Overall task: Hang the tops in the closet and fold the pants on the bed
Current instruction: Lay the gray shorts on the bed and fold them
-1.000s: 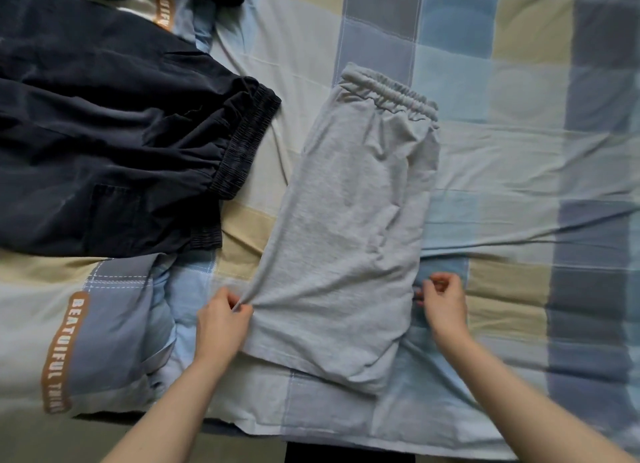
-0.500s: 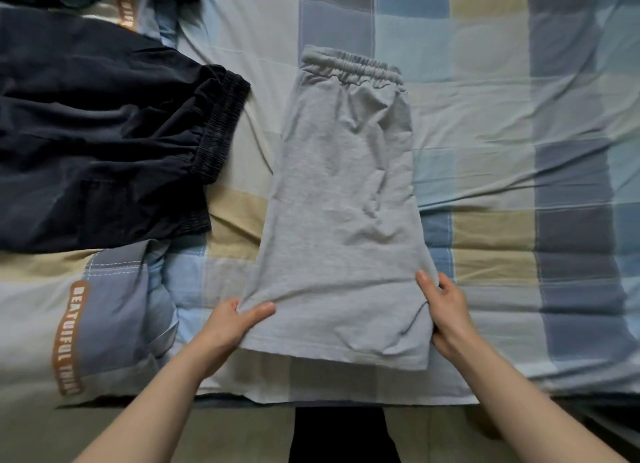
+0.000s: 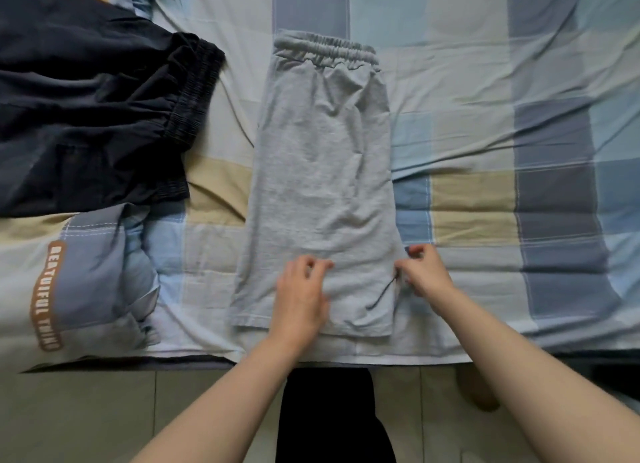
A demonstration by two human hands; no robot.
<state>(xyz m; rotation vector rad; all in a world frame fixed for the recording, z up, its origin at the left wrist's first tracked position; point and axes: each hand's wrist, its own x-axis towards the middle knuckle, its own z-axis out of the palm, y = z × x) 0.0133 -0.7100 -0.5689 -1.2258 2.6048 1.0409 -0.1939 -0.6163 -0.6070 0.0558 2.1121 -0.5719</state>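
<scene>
While shorts lie on bed: grey shorts (image 3: 322, 185) flat, folded lengthwise, on checked bed (image 3: 485, 81)
Left hand (image 3: 299, 296): fingers curled, resting on shorts near hem
Right hand (image 3: 424, 272): pinching shorts' right edge
Beside: dark pants (image 3: 86, 116) at left

I saw the folded shorts (image 3: 322, 185) lying lengthwise on the bed (image 3: 485, 81), waistband at the far end and hem near the bed's near edge. Left of the shorts, apart from them, lay the dark pants (image 3: 86, 116), and nearer than those sat the lettered quilt (image 3: 86, 282). My left hand (image 3: 299, 296) rested on the shorts near the hem; my right hand (image 3: 424, 272) sat at their right edge.
</scene>
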